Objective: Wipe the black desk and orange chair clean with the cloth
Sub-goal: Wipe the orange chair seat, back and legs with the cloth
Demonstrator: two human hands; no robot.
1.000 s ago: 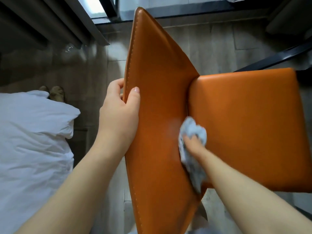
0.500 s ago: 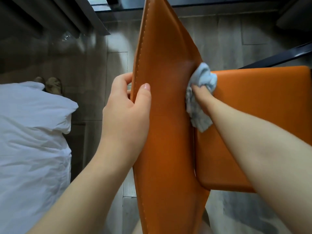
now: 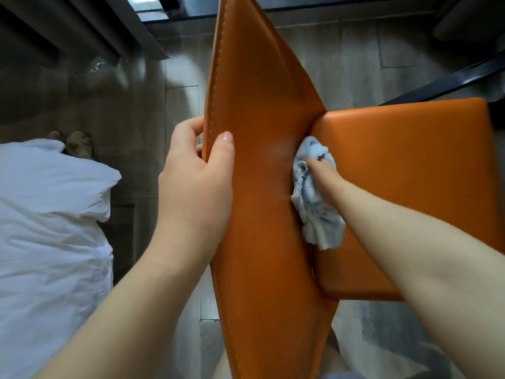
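cloth (image 3: pixel 314 203) slid back down the backrest crease, mid-frame | right hand (image 3: pixel 323 177) bunches it, left hand (image 3: pixel 196 184) clamps orange chair (image 3: pixel 257 110) edge | tip: press into the seam, overlap strokes

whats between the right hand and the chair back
The cloth: in the head view, the right hand presses it against the chair back near the seat.

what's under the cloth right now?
The cloth is pressed against the orange chair back near the seat by the right hand. The leather directly beneath it is covered.
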